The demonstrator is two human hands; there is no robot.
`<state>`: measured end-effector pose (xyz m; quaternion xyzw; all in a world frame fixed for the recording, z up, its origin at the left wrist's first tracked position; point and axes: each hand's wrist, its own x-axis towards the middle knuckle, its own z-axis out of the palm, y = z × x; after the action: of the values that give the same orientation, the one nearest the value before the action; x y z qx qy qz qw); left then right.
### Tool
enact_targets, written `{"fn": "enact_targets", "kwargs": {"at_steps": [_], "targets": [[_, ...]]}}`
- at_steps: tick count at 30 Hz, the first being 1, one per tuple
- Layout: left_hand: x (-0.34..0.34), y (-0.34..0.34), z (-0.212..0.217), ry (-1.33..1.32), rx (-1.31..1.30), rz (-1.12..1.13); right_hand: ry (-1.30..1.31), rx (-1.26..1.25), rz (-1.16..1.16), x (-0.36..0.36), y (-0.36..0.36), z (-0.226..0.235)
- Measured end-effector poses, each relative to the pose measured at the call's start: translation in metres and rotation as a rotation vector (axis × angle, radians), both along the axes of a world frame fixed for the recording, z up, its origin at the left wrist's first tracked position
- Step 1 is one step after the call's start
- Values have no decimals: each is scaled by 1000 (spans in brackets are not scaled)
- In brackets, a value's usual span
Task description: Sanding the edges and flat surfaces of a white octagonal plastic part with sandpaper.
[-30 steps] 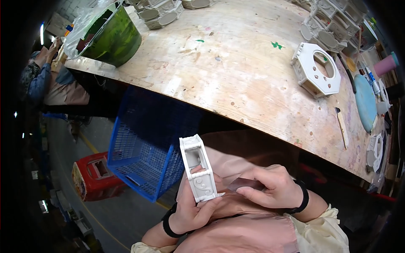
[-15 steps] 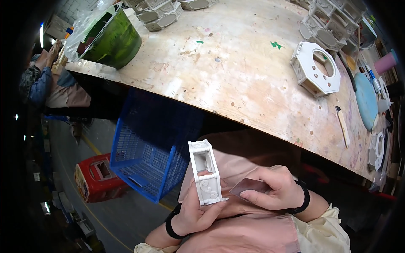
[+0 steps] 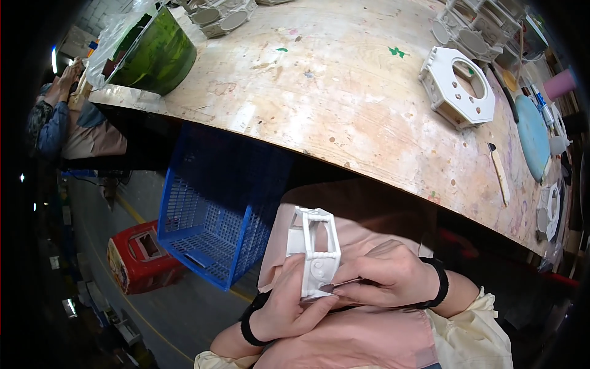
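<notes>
Over the apron (image 3: 369,335), left fingers (image 3: 314,312) clamp a white frame (image 3: 318,270) while right fingers (image 3: 356,269) pinch a dark sheet (image 3: 327,288).

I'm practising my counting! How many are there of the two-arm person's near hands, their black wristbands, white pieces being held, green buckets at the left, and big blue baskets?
Near hands: 2 (left hand, right hand)
Black wristbands: 2
Held white pieces: 1
Green buckets: 1
Big blue baskets: 1
Total: 7
</notes>
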<state>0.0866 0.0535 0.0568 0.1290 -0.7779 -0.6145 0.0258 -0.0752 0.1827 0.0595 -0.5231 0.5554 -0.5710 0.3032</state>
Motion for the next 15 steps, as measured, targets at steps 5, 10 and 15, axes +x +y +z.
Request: {"fn": "enact_targets", "kwargs": {"at_steps": [5, 10, 15], "targets": [[4, 1, -5, -36, 80, 9, 51, -26, -35, 2, 0, -4], [1, 1, -5, -10, 187, 34, 69, -20, -33, 0, 1, -1], [-3, 2, -5, 59, 53, -51, 66, -12, -21, 2, -1, 0]]}}
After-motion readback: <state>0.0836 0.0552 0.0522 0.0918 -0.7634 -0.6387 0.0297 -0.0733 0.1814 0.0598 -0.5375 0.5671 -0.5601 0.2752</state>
